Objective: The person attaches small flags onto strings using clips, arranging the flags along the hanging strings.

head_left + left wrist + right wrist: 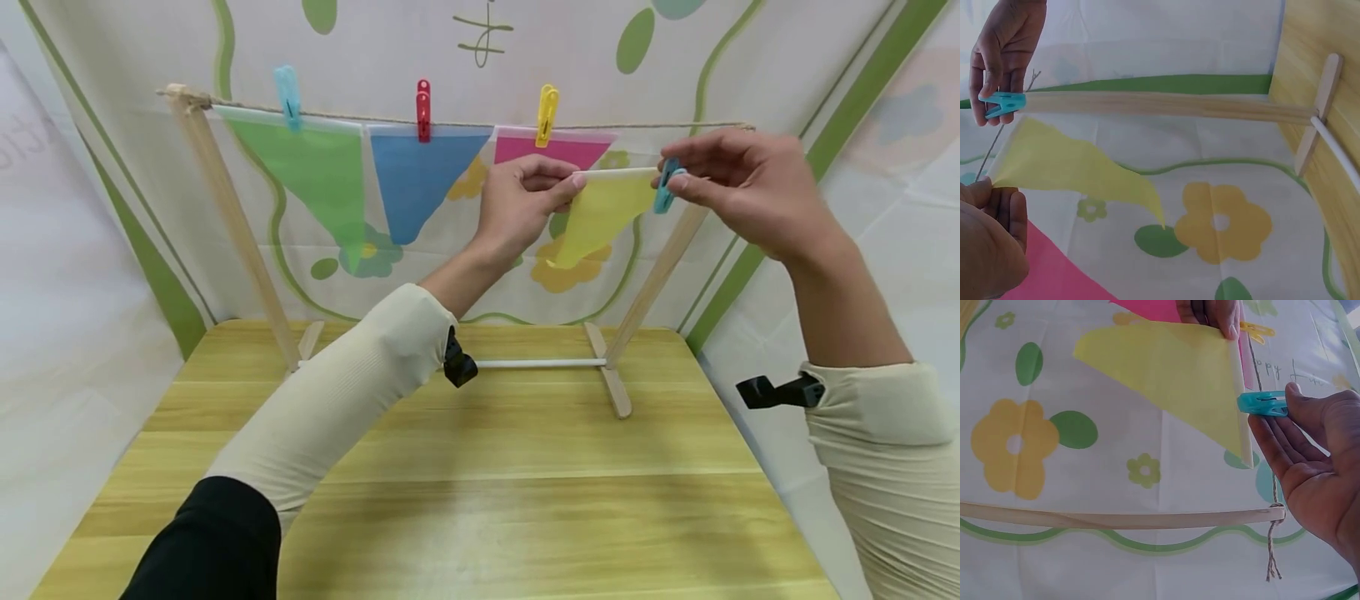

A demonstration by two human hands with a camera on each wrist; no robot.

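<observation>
A yellow triangular pennant (609,208) hangs point down in front of the twine (652,126), its white top edge a little below the line. My left hand (521,196) pinches its upper left corner between thumb and fingers. By the pennant's right end, my right hand (757,187) pinches a blue clothespin (665,185). In the right wrist view the clothespin's tip meets the white edge; whether it grips the edge I cannot tell. A pink pennant (536,148) under a yellow clothespin (547,115) hangs just behind my left hand.
Blue (427,175) and green (315,167) pennants hang farther left, under a red clothespin (423,111) and a light blue clothespin (287,97). Wooden posts (232,217) hold the twine, joined low by a white rod (540,363). The wooden table (480,492) lies below; printed cloth (360,50) stands behind.
</observation>
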